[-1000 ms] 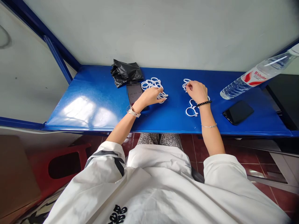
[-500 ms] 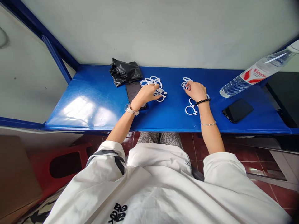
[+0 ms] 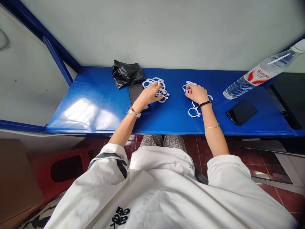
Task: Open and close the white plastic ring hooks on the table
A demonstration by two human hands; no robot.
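My left hand [image 3: 150, 94] rests over a pile of white plastic rings [image 3: 163, 98] with small tabs, thumb apart from the fingers; it grips nothing that I can see. Over a second, smaller group of rings, my right hand [image 3: 199, 93] has thumb and fingertips pinched on a white ring [image 3: 185, 87]. Its fingers partly cover that ring. Just below the right hand lies another white ring [image 3: 194, 112], and one more shows partly behind the wrist with the black bead bracelet.
Left of the pile are a crumpled black plastic bag [image 3: 127, 74] and a phone [image 3: 134, 92] with a lit timer, partly under my left hand. On the right stand a water bottle [image 3: 257, 76] and a dark phone [image 3: 241, 112]. The blue table [image 3: 166, 124] meets a pale wall.
My right hand has shifted slightly left, and the ring at its fingertips has moved left with it. My left hand stays over the pile with almost no movement.
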